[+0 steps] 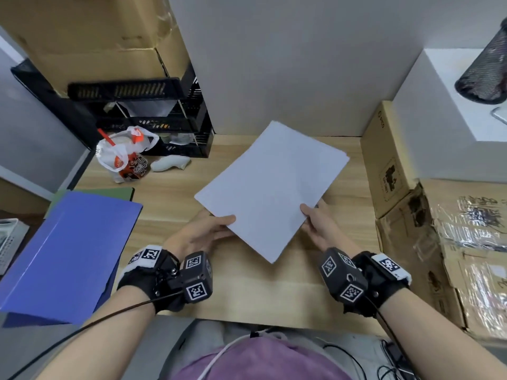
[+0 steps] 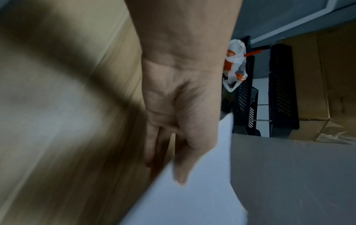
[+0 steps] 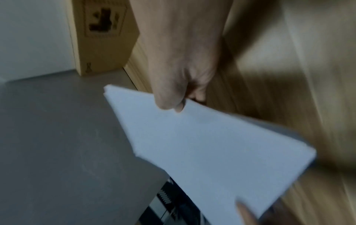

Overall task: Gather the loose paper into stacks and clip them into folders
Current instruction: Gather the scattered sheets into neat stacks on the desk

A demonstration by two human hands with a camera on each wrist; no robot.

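Paper stack [image 1: 271, 187] held above the desk [image 1: 170, 204], both hands gripping: left hand [image 1: 201, 234] pinches its near-left edge, right hand [image 1: 319, 224] its near-right edge. Long axis runs away to the right. Blue folder [image 1: 68, 256] lies closed to the left, nearer the left hand. No legible writing on the sheets
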